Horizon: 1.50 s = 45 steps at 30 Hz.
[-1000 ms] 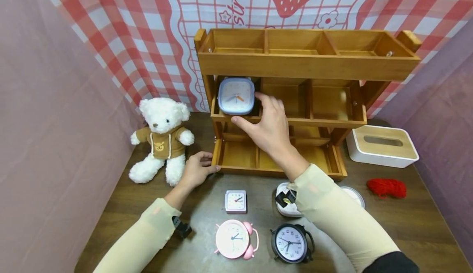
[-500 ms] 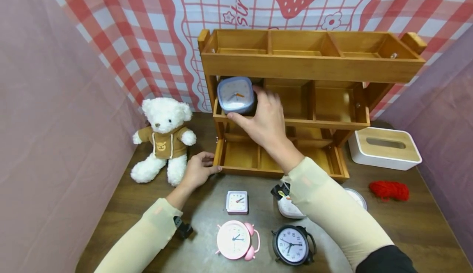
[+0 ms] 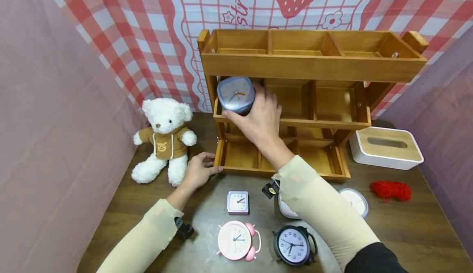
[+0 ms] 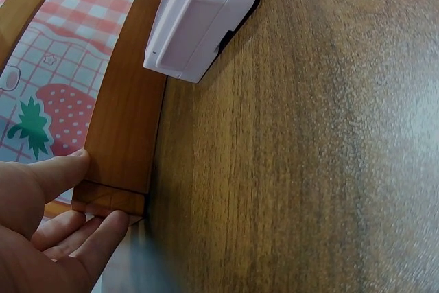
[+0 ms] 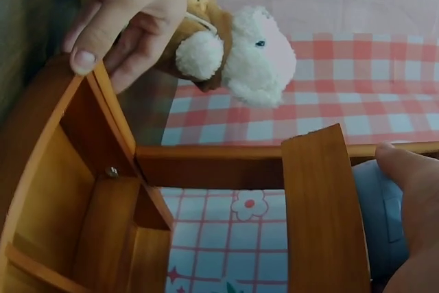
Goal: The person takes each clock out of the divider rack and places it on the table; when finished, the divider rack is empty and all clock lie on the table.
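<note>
A wooden three-tier shelf (image 3: pixel 295 65) with divided compartments stands at the back. My right hand (image 3: pixel 260 119) grips a blue square alarm clock (image 3: pixel 235 92) at the left compartment of the middle tier, thumb at its lower front and fingers along its right side. The clock leans a little, its face turned up. In the right wrist view, the blue clock (image 5: pixel 381 224) shows behind a wooden upright, partly covered by my right hand (image 5: pixel 418 217). My left hand (image 3: pixel 197 170) pinches the lower left front corner of the shelf, thumb on the front board (image 4: pixel 123 121) and fingers at its end.
A white teddy bear (image 3: pixel 166 137) sits left of the shelf. In front lie a small pink square clock (image 3: pixel 237 202), a pink twin-bell clock (image 3: pixel 234 240) and a black one (image 3: pixel 293 245). Right are a tissue box (image 3: pixel 386 147), red yarn (image 3: pixel 391 190) and a white round clock (image 3: pixel 354 201).
The blue clock has tilted and turned slightly in the compartment, and my right hand has shifted a little left with it. My left hand keeps its grip on the shelf corner.
</note>
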{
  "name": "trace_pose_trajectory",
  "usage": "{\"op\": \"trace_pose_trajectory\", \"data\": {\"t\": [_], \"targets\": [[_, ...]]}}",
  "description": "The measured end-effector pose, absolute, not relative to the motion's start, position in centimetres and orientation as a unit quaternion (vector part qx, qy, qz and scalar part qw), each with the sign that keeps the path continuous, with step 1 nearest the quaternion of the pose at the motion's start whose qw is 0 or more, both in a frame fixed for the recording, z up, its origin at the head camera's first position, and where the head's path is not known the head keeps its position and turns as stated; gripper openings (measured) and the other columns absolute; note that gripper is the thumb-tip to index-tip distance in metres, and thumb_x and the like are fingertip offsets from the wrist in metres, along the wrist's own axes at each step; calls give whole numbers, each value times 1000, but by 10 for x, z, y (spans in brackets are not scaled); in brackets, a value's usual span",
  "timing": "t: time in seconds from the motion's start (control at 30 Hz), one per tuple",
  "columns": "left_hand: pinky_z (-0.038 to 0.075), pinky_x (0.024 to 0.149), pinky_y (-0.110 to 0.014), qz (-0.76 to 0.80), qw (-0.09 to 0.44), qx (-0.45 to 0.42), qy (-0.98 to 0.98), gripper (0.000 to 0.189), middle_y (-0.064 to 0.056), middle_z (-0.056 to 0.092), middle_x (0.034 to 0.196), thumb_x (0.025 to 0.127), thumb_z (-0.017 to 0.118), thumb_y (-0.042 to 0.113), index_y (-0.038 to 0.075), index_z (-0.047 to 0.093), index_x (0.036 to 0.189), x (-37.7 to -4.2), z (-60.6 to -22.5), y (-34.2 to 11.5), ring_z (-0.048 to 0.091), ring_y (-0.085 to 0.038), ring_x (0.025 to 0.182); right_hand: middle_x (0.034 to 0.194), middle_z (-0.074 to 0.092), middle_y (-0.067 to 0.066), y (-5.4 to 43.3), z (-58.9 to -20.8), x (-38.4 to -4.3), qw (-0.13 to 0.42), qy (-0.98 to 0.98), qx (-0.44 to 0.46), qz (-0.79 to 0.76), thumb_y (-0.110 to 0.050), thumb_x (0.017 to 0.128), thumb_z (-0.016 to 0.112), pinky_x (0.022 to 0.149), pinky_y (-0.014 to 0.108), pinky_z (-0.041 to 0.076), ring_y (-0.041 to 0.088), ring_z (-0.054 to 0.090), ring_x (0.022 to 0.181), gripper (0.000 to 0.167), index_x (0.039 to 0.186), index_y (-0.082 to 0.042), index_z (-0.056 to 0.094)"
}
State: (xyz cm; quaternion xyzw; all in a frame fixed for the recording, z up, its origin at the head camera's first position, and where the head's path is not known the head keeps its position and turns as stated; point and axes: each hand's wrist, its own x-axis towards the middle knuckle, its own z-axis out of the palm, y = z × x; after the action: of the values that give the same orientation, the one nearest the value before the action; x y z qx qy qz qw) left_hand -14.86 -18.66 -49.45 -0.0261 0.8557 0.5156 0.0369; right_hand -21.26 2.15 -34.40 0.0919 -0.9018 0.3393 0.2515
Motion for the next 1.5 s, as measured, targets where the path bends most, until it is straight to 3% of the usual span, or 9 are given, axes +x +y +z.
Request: {"op": "trace_pose_trajectory", "data": {"t": [0.27,0.47,0.8,1.1,1.33,1.5], "targets": [[60,90,-43,522,36,-25,852,47,-25,71,119,84,84,8,-4,65,125,-148,-496,-185,71,-37,112,125,67,12,24,-349,-215,299,-866,94,390,-56,64,92,99,50,48,32,61,117,95,137,-7,57],[60,90,-42,522,32,-22,852,47,-26,71,119,84,84,7,-6,64,125,-148,-495,-186,71,-38,112,128,65,13,29,-345,-214,303,-850,97,420,-50,66,92,95,47,51,32,59,118,91,138,-8,56],[60,90,-44,512,33,-25,858,47,-25,71,120,84,84,9,-4,65,125,-147,-495,-186,71,-38,112,131,64,13,41,-337,-205,307,-830,108,453,-46,66,94,104,47,46,30,57,122,91,140,-8,57],[60,91,-44,507,26,-22,861,47,-24,72,119,83,85,9,-5,66,124,-148,-494,-186,71,-37,112,126,67,10,58,-332,-188,318,-807,141,477,-46,65,94,96,44,50,23,61,115,86,135,-7,62],[60,91,-45,505,24,-22,862,46,-25,72,118,84,84,7,-6,65,124,-147,-493,-186,71,-38,111,129,64,8,76,-332,-172,303,-784,183,510,-33,67,96,89,38,57,18,63,111,87,140,-5,58],[59,93,-45,503,26,-24,863,47,-25,71,120,84,84,8,-5,65,124,-146,-494,-185,71,-38,111,135,62,8,99,-333,-157,285,-771,230,521,-17,66,97,95,29,55,20,61,119,90,144,-3,55]]}}
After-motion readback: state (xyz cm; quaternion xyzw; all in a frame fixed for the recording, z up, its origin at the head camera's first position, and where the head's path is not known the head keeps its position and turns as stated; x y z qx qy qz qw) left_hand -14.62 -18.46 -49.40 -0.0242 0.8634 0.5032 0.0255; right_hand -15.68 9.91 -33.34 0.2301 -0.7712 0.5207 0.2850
